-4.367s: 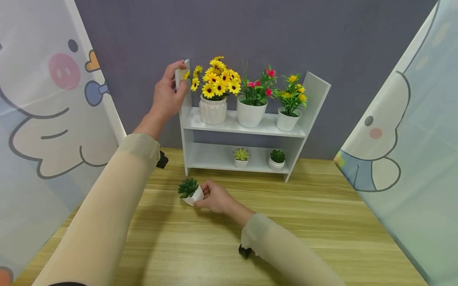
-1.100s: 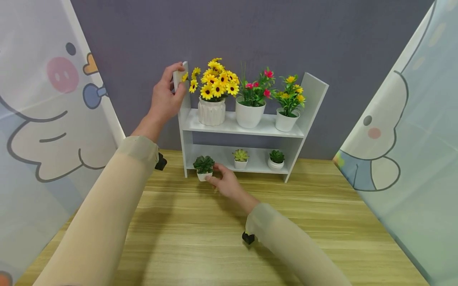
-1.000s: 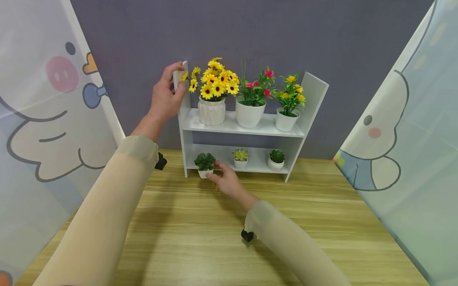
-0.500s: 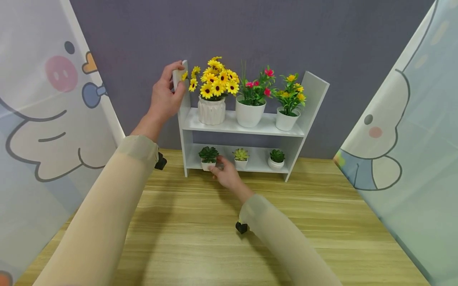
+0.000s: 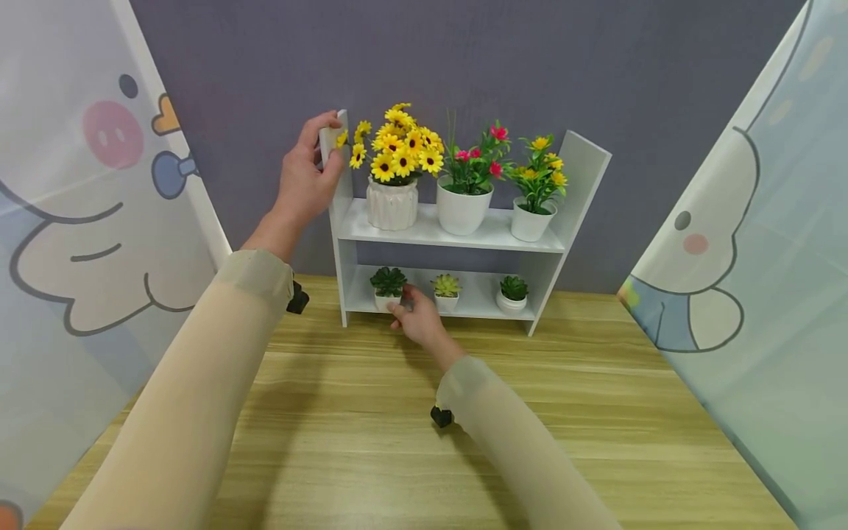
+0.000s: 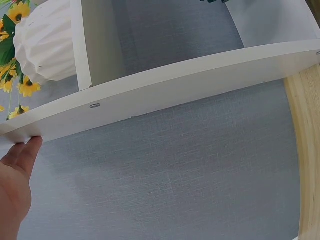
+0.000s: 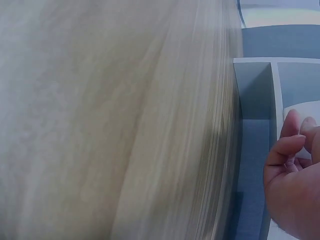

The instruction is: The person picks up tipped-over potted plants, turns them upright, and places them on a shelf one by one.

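Note:
My right hand [image 5: 419, 316] pinches the white pot of a dark green succulent [image 5: 388, 281] at the left end of the white shelf's lower board. In the right wrist view, the fingers and thumb of that hand [image 7: 295, 175] are curled against part of the pot [image 7: 306, 111]. My left hand [image 5: 308, 173] grips the top of the left side panel of the shelf [image 5: 450, 234], thumb on one side and fingers over the edge. The left wrist view shows the left hand [image 6: 17, 182] at the panel's outer face [image 6: 165, 95].
A yellow-green succulent [image 5: 447, 288] and another dark green succulent [image 5: 513, 293] stand further right on the lower board. Above are yellow daisies [image 5: 397, 158], a red-flowered plant [image 5: 466, 207] and a yellow-flowered plant [image 5: 534, 221]. The wooden tabletop [image 5: 358, 427] extends in front.
My right hand has carried the dark green succulent from above the table up and back onto the lower board, its pot turning from tilted to upright. My left hand has stayed on the shelf panel.

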`<move>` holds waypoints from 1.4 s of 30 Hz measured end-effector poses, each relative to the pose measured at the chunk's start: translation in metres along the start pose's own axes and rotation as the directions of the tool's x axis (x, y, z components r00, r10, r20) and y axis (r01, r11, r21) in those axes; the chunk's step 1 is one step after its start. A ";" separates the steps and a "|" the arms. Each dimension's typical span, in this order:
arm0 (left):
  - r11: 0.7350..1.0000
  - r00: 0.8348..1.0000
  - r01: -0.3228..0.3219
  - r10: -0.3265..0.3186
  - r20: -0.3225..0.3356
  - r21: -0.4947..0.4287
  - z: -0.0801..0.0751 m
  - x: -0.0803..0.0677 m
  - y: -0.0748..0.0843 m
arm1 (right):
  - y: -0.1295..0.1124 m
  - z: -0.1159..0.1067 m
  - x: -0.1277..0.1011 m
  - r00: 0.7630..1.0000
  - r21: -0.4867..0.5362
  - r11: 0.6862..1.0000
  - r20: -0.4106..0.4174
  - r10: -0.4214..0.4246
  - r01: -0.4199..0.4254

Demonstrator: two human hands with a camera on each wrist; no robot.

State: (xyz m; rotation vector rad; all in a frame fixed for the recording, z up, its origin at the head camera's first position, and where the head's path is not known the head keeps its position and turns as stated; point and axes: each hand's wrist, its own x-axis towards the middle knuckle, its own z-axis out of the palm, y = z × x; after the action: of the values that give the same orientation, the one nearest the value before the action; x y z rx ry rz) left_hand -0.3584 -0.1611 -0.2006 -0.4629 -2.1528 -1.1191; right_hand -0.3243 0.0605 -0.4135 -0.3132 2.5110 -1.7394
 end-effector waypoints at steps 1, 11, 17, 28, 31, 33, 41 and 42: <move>1.000 1.000 -0.003 0.003 0.000 -0.001 0.000 0.000 0.000 | 0.000 0.000 0.000 1.000 -0.001 1.000 -0.003 0.001 -0.001; 1.000 1.000 -0.008 0.008 0.001 -0.006 0.001 0.000 -0.001 | -0.002 0.001 -0.001 1.000 0.010 1.000 -0.008 0.017 -0.017; 1.000 1.000 -0.005 0.005 0.004 -0.011 0.001 0.001 0.000 | -0.002 0.001 0.001 1.000 0.027 0.999 -0.009 0.024 -0.024; 1.000 1.000 0.008 -0.007 0.015 -0.010 0.004 0.000 0.000 | 0.005 -0.002 -0.005 1.000 0.096 0.995 -0.005 0.026 -0.025; 1.000 1.000 0.009 -0.009 0.017 -0.008 0.005 0.001 0.000 | 0.004 -0.003 -0.010 1.000 0.124 0.992 0.004 0.001 -0.001; 1.000 1.000 0.010 -0.010 0.016 -0.004 0.005 0.002 0.000 | 0.005 -0.004 -0.014 1.000 0.125 0.992 0.015 -0.003 0.001; 0.999 1.000 0.009 -0.009 -0.001 -0.042 0.001 -0.004 -0.008 | 0.008 -0.011 -0.046 0.997 0.084 0.996 0.073 -0.005 -0.001; 0.999 1.000 0.005 -0.006 -0.003 -0.049 0.001 -0.005 -0.009 | 0.008 -0.013 -0.051 0.997 0.096 0.995 0.082 -0.008 0.000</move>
State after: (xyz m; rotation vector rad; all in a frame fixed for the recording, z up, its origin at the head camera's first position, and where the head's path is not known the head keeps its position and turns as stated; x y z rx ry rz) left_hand -0.3600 -0.1655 -0.2101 -0.4772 -2.1291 -1.1773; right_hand -0.2777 0.0854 -0.4189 -0.3750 2.3632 -1.8025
